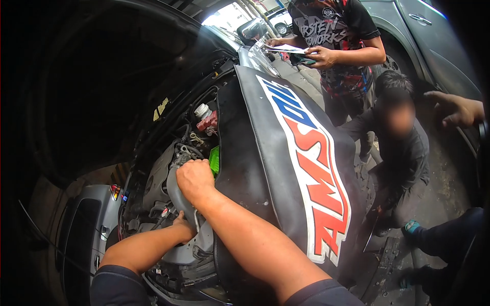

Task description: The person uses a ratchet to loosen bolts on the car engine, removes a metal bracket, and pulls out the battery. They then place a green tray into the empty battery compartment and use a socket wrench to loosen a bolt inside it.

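Note:
Both of my arms reach into an open engine bay. My right hand (195, 179) is closed, knuckles up, on the upper end of a grey plastic housing (176, 188), beside a bright green part (215, 160). My left hand (182, 228) is lower down, at the near end of the housing; its thumb points up and its other fingers are hidden among the parts. A red reservoir with a white cap (204, 113) sits above my right hand. The dark engine cover (158, 173) lies to the left of the housing.
A black fender cover with large lettering (316, 173) drapes the car's right side. Beyond it one person (342, 46) stands holding papers, and another (403, 137) crouches. Someone's hand (459, 108) extends from the right edge. The raised hood (92, 76) fills the upper left.

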Available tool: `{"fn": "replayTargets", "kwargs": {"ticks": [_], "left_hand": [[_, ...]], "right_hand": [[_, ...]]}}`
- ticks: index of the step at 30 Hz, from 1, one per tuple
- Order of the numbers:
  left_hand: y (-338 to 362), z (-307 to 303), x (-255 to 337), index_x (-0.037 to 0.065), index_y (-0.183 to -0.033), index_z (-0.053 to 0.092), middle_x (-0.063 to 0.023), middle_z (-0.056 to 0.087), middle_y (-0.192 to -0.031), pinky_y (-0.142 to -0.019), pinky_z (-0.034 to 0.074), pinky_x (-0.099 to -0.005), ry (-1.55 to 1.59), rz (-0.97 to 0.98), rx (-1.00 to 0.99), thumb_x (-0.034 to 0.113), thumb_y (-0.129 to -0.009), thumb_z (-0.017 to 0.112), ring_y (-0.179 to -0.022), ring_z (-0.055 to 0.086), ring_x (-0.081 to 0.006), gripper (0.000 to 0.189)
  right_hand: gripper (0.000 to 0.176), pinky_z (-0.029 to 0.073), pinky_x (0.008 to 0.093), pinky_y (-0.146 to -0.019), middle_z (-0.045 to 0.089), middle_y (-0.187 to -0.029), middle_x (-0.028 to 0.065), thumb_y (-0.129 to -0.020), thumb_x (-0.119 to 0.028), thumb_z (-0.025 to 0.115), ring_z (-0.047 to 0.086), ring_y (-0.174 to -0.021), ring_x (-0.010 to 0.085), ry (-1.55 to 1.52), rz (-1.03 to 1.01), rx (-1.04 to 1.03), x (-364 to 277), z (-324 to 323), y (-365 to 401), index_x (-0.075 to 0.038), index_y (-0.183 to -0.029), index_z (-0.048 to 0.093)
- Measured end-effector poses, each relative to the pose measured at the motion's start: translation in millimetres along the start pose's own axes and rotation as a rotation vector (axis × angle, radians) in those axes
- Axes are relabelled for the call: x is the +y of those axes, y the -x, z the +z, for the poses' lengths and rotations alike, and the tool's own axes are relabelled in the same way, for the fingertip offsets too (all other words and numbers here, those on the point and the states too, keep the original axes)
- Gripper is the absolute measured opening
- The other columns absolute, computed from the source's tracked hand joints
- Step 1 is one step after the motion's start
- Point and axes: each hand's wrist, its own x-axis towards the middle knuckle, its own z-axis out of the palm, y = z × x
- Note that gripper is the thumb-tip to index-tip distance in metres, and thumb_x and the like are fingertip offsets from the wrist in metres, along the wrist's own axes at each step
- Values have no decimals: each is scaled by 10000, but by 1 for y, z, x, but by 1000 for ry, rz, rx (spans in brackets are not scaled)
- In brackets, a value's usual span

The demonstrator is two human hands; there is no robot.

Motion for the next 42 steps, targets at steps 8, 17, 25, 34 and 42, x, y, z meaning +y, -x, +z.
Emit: {"fn": "replayTargets", "kwargs": {"ticks": [8,17,25,34,42], "left_hand": [[6,-2,-1,205,-1481,486,-109,492,-1508,-1179,32,-655,19,20,-1,205,-824,671,-1451,380,-300,683],[-35,19,-7,200,-1483,486,-100,485,-1515,-1158,-11,-681,82,58,-14,190,-800,671,-1465,356,-298,708],[-21,17,-9,213,-1486,482,-36,436,-1558,-1133,15,-725,136,146,58,267,-846,648,-1504,267,-291,664],[-10,7,-11,235,-1497,456,20,380,-1589,-1134,53,-734,19,327,-20,465,-964,524,-1511,244,-269,585],[-3,23,-21,76,-1270,657,-116,647,-1311,-1138,113,-719,141,386,204,241,-875,621,-1328,520,-313,429]], "right_hand": [[133,497,388,-757,719,-891,109,-799,-152,654,695,-879,250,-7,-5,-5,0,0,-1,-85,-852,756],[98,503,398,-738,711,-844,122,-749,-134,674,692,-841,276,-41,-21,27,3,4,-1,-81,-788,747],[78,507,412,-734,708,-828,129,-744,-125,673,692,-826,285,-37,-39,42,3,4,-1,-84,-755,739],[71,533,437,-729,715,-813,154,-733,-90,667,711,-816,317,-4,-61,11,5,-1,-2,-78,-740,736],[102,569,418,-721,731,-829,145,-743,-101,661,728,-818,306,29,-78,-24,8,-3,-4,-81,-772,757]]}}
